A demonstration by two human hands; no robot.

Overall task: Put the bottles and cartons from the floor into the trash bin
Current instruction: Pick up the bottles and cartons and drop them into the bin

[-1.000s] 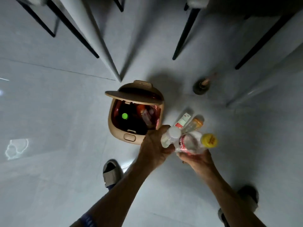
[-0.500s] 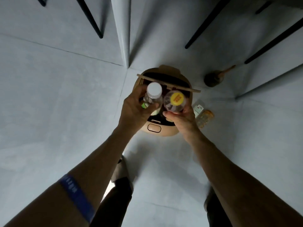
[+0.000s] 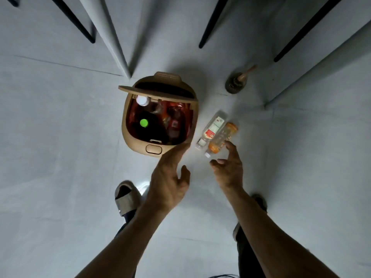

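While both empty, spread: left hand [image 3: 170,177], right hand [image 3: 227,169] (beside orange bottle [image 3: 221,140]); brush [image 3: 233,84] apart.

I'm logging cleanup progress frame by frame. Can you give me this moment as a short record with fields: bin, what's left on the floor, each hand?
bin: tan plastic trash bin, lid flipped up, red liner, several bottles inside, among them a white-capped bottle and a green-capped bottle
left on floor: clear bottle with red-and-white label and orange-labelled clear bottle, lying side by side right of the bin
left hand: open, empty, near the bin's front edge
right hand: open, fingers spread beside the orange-labelled bottle, not gripping it
other: brush with wooden handle on the floor
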